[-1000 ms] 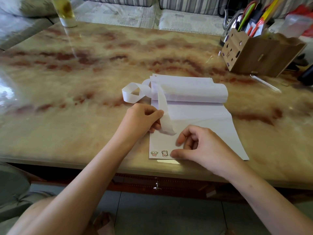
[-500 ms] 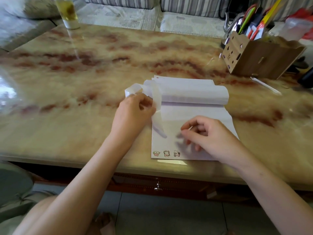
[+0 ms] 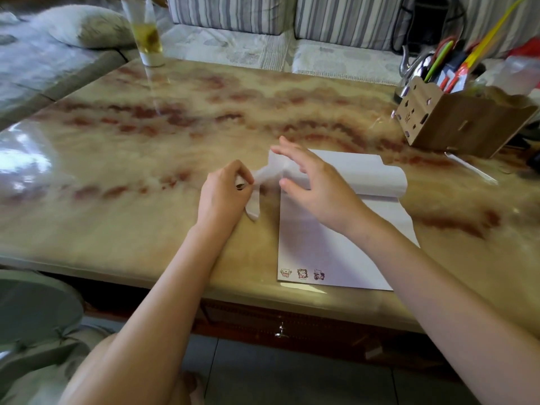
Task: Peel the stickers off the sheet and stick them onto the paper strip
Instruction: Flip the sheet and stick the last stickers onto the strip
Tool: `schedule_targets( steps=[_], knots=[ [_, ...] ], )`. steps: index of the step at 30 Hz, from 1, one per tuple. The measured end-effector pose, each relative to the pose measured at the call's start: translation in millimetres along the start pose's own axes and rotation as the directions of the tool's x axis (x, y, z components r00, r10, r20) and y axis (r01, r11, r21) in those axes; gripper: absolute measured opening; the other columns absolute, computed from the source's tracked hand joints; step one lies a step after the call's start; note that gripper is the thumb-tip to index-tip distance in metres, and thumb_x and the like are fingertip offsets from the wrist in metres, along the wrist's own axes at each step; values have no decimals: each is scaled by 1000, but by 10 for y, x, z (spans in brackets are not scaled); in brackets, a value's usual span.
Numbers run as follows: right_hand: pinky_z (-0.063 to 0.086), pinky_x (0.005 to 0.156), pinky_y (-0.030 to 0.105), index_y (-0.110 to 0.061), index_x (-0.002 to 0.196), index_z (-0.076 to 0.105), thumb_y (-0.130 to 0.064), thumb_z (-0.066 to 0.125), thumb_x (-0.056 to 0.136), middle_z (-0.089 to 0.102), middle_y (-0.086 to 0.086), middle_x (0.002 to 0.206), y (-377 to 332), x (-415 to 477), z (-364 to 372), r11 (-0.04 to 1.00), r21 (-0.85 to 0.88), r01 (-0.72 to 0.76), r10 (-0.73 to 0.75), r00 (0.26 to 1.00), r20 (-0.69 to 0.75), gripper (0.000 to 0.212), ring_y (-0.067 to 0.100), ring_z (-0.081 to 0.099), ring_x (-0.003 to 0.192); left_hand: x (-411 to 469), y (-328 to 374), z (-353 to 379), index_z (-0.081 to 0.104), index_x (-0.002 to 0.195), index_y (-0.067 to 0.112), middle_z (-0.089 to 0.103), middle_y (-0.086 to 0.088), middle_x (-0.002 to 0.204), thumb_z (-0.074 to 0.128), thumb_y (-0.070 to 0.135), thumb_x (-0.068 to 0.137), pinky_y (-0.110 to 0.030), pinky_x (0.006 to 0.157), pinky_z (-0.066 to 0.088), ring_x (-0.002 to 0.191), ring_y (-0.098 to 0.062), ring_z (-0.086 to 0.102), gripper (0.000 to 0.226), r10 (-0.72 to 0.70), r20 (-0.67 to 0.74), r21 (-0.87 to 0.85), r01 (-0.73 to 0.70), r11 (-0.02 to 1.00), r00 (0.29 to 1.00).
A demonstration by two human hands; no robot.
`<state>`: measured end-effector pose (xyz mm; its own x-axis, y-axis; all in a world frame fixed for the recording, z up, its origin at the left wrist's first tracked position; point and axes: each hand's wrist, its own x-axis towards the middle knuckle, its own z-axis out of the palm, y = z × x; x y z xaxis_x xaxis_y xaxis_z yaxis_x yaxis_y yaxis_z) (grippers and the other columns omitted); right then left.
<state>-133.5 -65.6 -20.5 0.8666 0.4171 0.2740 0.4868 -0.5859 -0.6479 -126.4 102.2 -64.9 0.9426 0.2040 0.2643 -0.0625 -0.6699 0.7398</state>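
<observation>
On the marble table (image 3: 140, 159), left hand (image 3: 223, 195) pinches white strip (image 3: 253, 208), right hand (image 3: 317, 187) splayed alongside.

No readable text, numbers or brands anywhere that I can make out. Closest candidates, quick pass:

- Three cartoon stickers (image 3: 302, 273) at the near edge of the white sheet (image 3: 336, 252): little drawn figures only, and any lettering on them is too small for me to read.
- Wooden pen box (image 3: 455, 124) at far right: its front face has cut-out marks (image 3: 408, 117), mostly dots and small shapes. One group looks like a few strokes, but I can't tell if it is a character.
- Drinking glass (image 3: 147, 39) at the far edge: it has a white band at the base, and I see no legible print on it.
</observation>
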Motion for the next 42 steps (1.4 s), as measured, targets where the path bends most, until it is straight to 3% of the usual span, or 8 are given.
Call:
schedule_targets(
  steps=[5,11,19,26,29,35,39,42],
  knots=[
    [26,109,22,-31,146,36,-23,61,93,22,-5,158,-145,196,101,1000,9,-2,1,989,149,59,9,22,143,-51,245,-398,45,108,17,62,0,86,65,7,83,-15,60,45,63,5,58,34,112,-25,-180,-115,977,993],
    [56,67,30,-12,106,66,-15,71,85,65,17,90,-487,275,295,856,515,-44,33,999,31,22,33,66,71,-307,242,-955,64,106,25,68,-4,90,74,21,82,-16,64,48,74,-4,63,27,108,-56,-90,-113,990,992],
    [53,55,18,-12,92,61,1,61,89,64,2,74,-1414,258,962,692,721,-4,-88,992,90,14,-1,62,61,-936,-102,-1740,65,97,36,67,0,103,68,21,86,-2,69,42,88,4,61,19,13,-293,-201,-75,977,956],
    [43,63,31,-21,82,64,5,55,91,59,17,85,-2578,92,1734,306,913,-270,-165,929,330,29,28,52,77,-1559,-515,-2716,65,99,39,65,-9,111,67,24,87,-15,70,50,97,-15,64,19,-20,-505,-89,-29,996,863],
    [48,75,27,-6,121,56,1,49,96,57,27,110,-2922,-85,1884,355,881,-313,-271,867,418,27,27,54,90,-1827,-766,-3071,62,95,49,66,4,109,61,42,84,-22,84,47,103,-15,63,13,-100,-569,-34,98,995,816],
    [43,101,28,-29,151,1,-1,73,80,42,10,139,-2662,-351,2125,740,670,-58,-422,736,529,105,15,50,115,-2030,-842,-3205,67,96,34,63,20,81,61,20,91,-1,64,44,71,16,57,16,-212,-616,-166,138,976,758],
    [40,100,37,-15,129,57,-22,71,84,60,7,125,-2146,-375,2269,934,222,280,-355,663,659,47,22,52,118,-2024,-761,-3203,69,99,31,67,9,94,63,20,90,-7,66,46,84,4,63,16,-217,-622,-173,139,975,752],
    [39,82,33,-14,106,68,-29,57,93,65,8,110,-1869,-345,2275,873,-150,464,-246,685,685,23,28,56,108,-2044,-777,-3164,70,89,44,68,-1,105,66,14,85,-19,73,46,95,-16,65,30,-181,-586,-127,132,983,790]
  ],
)
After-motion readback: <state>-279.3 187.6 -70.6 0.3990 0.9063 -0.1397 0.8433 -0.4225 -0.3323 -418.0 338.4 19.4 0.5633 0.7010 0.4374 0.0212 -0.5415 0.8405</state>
